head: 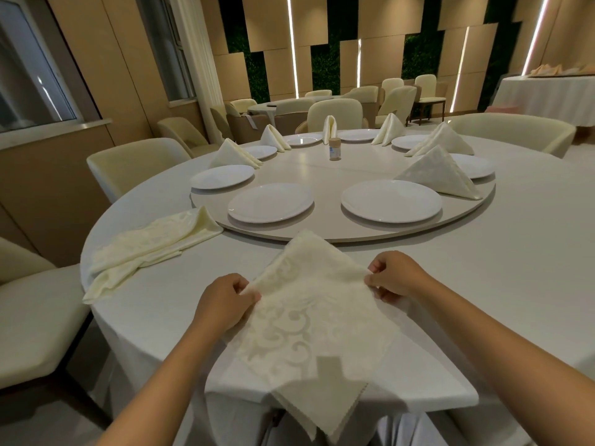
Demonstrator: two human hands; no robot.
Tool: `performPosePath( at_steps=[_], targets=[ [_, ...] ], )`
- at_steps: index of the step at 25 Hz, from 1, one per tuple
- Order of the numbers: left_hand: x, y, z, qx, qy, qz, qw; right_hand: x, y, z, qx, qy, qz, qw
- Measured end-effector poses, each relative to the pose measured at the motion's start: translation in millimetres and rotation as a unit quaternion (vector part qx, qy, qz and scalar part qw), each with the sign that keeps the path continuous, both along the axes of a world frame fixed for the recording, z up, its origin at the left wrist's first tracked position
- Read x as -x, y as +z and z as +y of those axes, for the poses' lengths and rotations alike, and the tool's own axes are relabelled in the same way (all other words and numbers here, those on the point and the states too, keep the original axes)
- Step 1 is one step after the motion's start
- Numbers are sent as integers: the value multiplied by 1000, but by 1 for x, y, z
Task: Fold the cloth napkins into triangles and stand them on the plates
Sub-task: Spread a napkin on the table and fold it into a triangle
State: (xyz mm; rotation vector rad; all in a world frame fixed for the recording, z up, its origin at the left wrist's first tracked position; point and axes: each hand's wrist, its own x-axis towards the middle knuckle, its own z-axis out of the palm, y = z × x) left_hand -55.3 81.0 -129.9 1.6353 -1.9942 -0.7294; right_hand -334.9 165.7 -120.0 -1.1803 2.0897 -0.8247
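Observation:
A cream patterned napkin [309, 310] lies as a diamond on the table in front of me, its near corner hanging over the table edge. My left hand [225, 300] pinches its left corner and my right hand [392, 280] pinches its right corner. A loose heap of unfolded napkins [151, 249] lies to the left. On the turntable [325, 233] stand several white plates; two bare ones [270, 202] [391, 201] are nearest me. Folded triangle napkins [438, 173] stand on the plates further round.
A small jar [335, 149] stands at the turntable's centre. Cream chairs [128, 162] ring the table, one close at my left [32, 317]. More tables and chairs fill the back of the room.

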Motion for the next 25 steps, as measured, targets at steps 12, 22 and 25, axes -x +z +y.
performPosePath(
  at_steps=[12,22,25],
  targets=[
    [-20,-13,22,23,-24,191,981,-1,-16,35,188,29,-33,981],
    [-23,-27,28,119,-43,107,986,-9,-32,44,238,46,28,970],
    [-23,-30,27,119,-53,81,988,-10,-36,44,232,70,66,968]
  ],
)
